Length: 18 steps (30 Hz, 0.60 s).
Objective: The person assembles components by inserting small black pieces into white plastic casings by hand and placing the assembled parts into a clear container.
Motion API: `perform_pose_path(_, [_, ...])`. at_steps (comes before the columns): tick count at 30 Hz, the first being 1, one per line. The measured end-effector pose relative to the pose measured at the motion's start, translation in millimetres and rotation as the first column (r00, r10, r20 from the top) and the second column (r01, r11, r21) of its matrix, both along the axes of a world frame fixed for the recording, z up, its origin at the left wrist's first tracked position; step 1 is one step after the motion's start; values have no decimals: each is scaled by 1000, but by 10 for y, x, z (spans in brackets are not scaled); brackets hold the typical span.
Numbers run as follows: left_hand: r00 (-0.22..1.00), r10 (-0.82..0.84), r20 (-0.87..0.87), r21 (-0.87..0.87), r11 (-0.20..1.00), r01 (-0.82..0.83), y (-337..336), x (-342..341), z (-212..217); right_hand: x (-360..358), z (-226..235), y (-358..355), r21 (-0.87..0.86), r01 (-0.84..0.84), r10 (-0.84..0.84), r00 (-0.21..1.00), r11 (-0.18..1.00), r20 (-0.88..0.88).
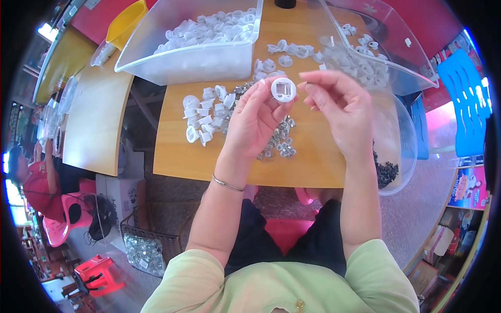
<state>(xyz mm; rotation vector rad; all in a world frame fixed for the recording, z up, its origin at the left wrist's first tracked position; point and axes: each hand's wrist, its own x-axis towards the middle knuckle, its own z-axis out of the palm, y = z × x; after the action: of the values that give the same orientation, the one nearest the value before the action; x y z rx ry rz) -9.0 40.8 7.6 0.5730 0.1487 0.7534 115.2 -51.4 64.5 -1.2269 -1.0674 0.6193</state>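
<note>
My left hand (pixel 249 117) grips a round white plastic part (pixel 285 97) by its edge, between thumb and fingers. The part has a squarish opening and its face is turned up toward me. Just right of it is my right hand (pixel 344 107), with thumb and fingertips pinched together; whatever they hold is too small to make out. The two hands are slightly apart. Below and behind my left hand lies a heap of small shiny metal pieces (pixel 285 147). To its left sits a pile of similar white plastic parts (pixel 205 116).
A clear tub (pixel 209 68) full of white parts stands far left; another clear tub (pixel 402 68) is far right, near loose white parts (pixel 292 49). At the table's right is a clear round basin (pixel 409 151) with small black pieces (pixel 386 172). Another person (pixel 42 182) sits left.
</note>
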Motion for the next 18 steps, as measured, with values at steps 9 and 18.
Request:
perform_pose_path(9, [994,55,-99,38,998,-51,-20,5,52,51,-172,20,-11,-23,22,992,1000,-124])
perform_pose_path(18, [1000,25,-9,45,999,-25,-33,-20,-14,79,-208,-2,39,61,-64,994,997,94])
